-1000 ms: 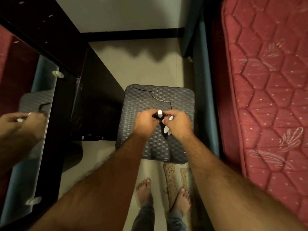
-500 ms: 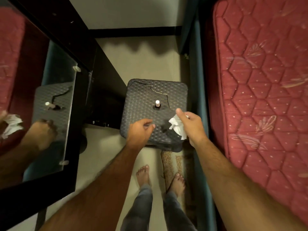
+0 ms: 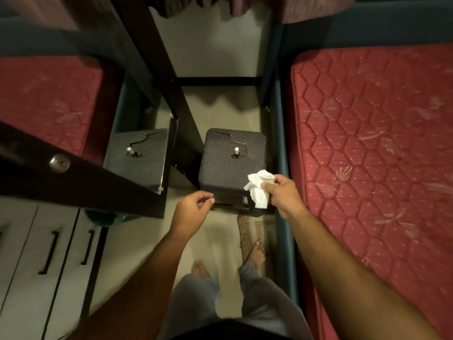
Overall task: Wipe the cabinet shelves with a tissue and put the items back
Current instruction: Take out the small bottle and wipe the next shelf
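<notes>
From the head camera, the right hand (image 3: 284, 196) pinches a crumpled white tissue (image 3: 258, 188) in its fingers, held over the near right corner of a dark woven stool (image 3: 220, 168). A small white-capped bottle (image 3: 236, 152), perhaps nail polish, stands upright on the stool. The left hand (image 3: 192, 211) hovers near the stool's front edge, fingers loosely curled and holding nothing. A red mattress (image 3: 367, 143) lies to the right.

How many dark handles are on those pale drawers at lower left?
2: one handle on the left drawer front, another handle just right of it. More may lie outside the view.
</notes>
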Motion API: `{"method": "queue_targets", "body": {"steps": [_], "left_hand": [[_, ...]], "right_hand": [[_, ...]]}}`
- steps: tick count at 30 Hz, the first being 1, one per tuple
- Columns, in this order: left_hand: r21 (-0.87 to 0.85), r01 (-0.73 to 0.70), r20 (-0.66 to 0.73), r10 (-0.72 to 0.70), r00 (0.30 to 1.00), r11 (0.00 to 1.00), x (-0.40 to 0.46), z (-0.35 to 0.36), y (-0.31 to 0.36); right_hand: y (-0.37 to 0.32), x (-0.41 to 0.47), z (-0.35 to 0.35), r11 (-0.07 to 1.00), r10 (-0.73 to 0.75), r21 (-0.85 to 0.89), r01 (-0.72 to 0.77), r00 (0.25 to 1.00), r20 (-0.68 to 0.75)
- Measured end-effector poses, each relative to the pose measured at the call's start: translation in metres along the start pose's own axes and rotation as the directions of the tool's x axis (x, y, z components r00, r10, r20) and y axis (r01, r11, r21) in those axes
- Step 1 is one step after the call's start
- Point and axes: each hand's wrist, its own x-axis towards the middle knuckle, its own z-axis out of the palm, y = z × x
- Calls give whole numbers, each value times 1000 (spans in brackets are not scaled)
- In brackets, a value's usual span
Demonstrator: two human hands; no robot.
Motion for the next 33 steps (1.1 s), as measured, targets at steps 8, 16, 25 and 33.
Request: {"method": "queue_targets", "body": {"steps": [8,16,25,33], "left_hand": [[147,-163,36,159,987,976,-85,-67,-31],[389,-224,40,226,973,894,-150,-163,-135],[567,-219,37,241,970,794,-148,-234,-180],[592,-148,-6,189,982,792,-102,-292,-190]], "right_hand": [[20,-101,75,990,-96,-102,97,995,21],[67,-191,190,951,-188,-236,200,979,72],[89,-216,268,814,-250,-490,311,950,187],[66,-193,347,776,-247,-499,386,914,323]]}}
